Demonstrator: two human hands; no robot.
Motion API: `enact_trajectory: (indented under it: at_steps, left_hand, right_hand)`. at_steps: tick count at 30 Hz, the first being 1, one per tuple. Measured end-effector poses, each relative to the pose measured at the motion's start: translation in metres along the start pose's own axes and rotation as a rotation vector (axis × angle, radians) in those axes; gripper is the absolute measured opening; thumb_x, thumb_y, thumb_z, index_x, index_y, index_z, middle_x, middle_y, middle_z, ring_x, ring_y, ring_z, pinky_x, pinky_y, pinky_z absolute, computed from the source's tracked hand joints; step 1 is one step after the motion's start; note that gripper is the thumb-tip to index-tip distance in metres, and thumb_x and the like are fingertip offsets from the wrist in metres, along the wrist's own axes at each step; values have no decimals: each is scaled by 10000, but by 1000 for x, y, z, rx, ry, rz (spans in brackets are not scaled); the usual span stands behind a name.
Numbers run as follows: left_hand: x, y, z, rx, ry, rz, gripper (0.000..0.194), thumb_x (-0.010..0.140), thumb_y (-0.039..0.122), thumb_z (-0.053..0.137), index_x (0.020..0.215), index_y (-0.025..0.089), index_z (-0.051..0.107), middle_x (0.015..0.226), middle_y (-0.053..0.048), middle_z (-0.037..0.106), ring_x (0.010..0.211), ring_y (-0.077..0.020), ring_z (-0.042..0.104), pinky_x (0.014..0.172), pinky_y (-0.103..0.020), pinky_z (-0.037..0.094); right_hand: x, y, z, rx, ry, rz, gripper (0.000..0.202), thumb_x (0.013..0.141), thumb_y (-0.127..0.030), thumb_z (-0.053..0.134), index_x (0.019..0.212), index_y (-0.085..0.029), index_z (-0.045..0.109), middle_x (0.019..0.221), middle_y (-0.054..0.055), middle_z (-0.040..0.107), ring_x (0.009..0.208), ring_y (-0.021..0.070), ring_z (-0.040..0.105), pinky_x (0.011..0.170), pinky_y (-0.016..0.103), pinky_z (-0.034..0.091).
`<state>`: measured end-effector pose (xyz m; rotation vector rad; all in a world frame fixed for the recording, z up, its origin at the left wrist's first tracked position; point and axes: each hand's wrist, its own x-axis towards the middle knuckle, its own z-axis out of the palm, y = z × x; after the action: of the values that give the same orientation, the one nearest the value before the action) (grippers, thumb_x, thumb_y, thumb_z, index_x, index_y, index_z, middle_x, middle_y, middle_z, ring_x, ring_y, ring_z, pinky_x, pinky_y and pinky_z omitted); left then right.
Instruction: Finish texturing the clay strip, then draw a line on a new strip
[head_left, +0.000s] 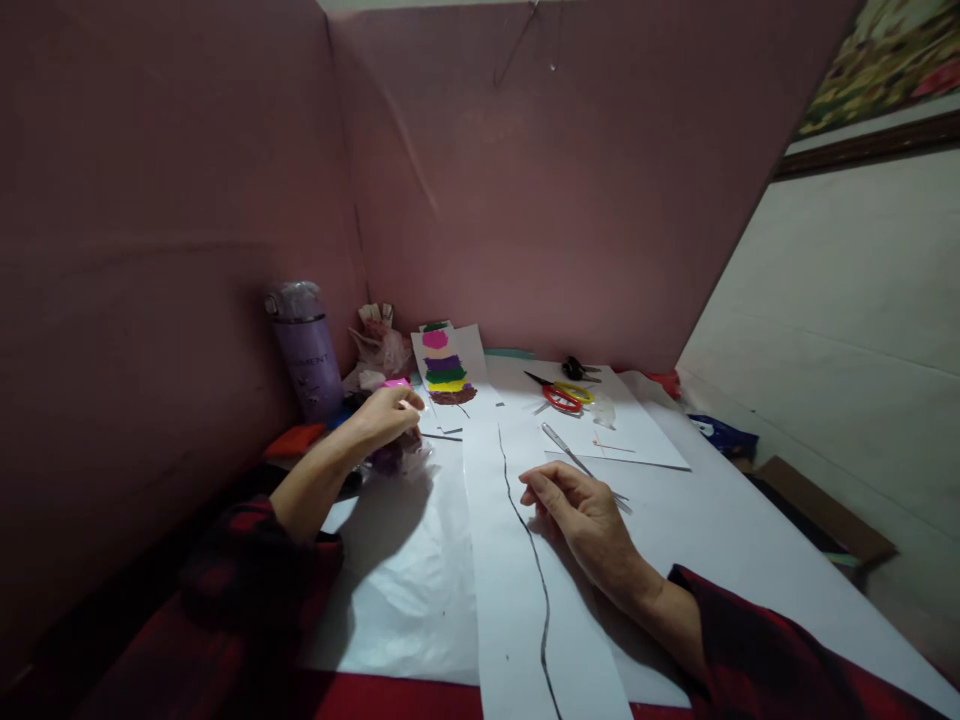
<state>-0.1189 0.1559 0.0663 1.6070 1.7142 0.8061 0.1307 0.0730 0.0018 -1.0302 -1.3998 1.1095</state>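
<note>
A long strip of white paper lies lengthwise before me, with a wavy dark line running down it. Over the strip's right side is my right hand, its thumb and fingertips pinched together; anything between them is too small to make out. My left hand is at the left, fingers curled down over a clear plastic bag with something dark purple in it. What those fingers grip is hidden. A slim silver tool lies just beyond my right hand.
Red-and-yellow-handled scissors and a small black-handled tool lie on white paper at the back. Behind my left hand are a purple bottle and a card with colour swatches. Pink panels enclose the back and left.
</note>
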Motion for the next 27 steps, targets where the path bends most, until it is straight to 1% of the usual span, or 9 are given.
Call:
enact_trajectory:
  at_steps: [2, 5, 11, 13, 16, 18, 20, 23, 27]
  left_hand:
    - [0, 0, 6, -227, 3, 27, 230, 752, 116, 560, 980, 146, 565, 661, -13, 648, 464, -109, 563, 434, -198, 405]
    - [-3, -1, 15, -505, -99, 46, 250, 799, 174, 632, 1025, 148, 528, 757, -31, 659, 575, -129, 629, 528, -245, 493]
    - [-8, 0, 35, -822, -165, -16, 370, 654, 18, 702, 970, 149, 560, 838, -43, 666, 737, -164, 670, 688, -319, 562]
    - [-13, 3, 46, -901, -247, -14, 354, 609, 12, 716, 918, 139, 599, 849, -52, 678, 778, -188, 683, 763, -358, 566]
    - [-23, 9, 61, -972, -378, 16, 286, 599, 61, 757, 848, 123, 632, 842, -65, 689, 787, -199, 689, 824, -383, 559]
    - [-30, 12, 69, -1009, -442, 26, 301, 579, 82, 787, 842, 112, 644, 843, -75, 695, 776, -203, 691, 829, -399, 561]
    - [-35, 14, 73, -1027, -485, 32, 329, 564, 94, 810, 848, 105, 645, 837, -77, 697, 760, -209, 695, 818, -412, 564]
    - [-40, 15, 75, -1034, -510, 27, 336, 564, 103, 824, 838, 107, 630, 819, -64, 693, 742, -211, 699, 799, -414, 568]
    - [-41, 16, 75, -1064, -491, 31, 307, 588, 97, 805, 828, 117, 615, 831, -56, 693, 779, -202, 696, 810, -405, 564]
  right_hand:
    - [0, -1, 0, 4, 8, 7, 328, 820, -503, 668, 761, -181, 659, 721, 25, 603, 592, 122, 486, 504, 247, 494]
    - [0, -1, 0, 5, 5, -2, 318, 826, -490, 667, 766, -179, 660, 715, 22, 609, 575, 114, 478, 495, 239, 477]
    - [0, 0, 0, -20, 7, -9, 312, 837, -488, 650, 801, -178, 663, 720, 24, 604, 588, 125, 495, 507, 257, 488]
    - [1, 1, -2, -28, 51, -21, 312, 831, -491, 654, 906, -189, 663, 775, 28, 617, 602, 129, 513, 509, 260, 487]
    - [5, 3, -4, -48, 191, -84, 450, 779, -494, 706, 1105, -203, 601, 966, 77, 632, 766, 186, 578, 495, 253, 482]
    - [7, 4, -5, -59, 244, -110, 520, 746, -505, 730, 1134, -193, 579, 1039, 104, 618, 812, 205, 583, 467, 248, 467]
    - [8, 4, -5, -54, 222, -91, 466, 759, -510, 715, 1076, -187, 604, 964, 78, 615, 689, 164, 567, 442, 246, 452]
    - [6, 4, -3, -37, 151, -67, 322, 833, -494, 649, 926, -187, 633, 739, -7, 553, 479, 86, 476, 386, 222, 407]
    - [3, 0, -2, 8, 130, -34, 348, 877, -524, 578, 877, -179, 626, 674, -23, 536, 376, 55, 425, 302, 194, 325]
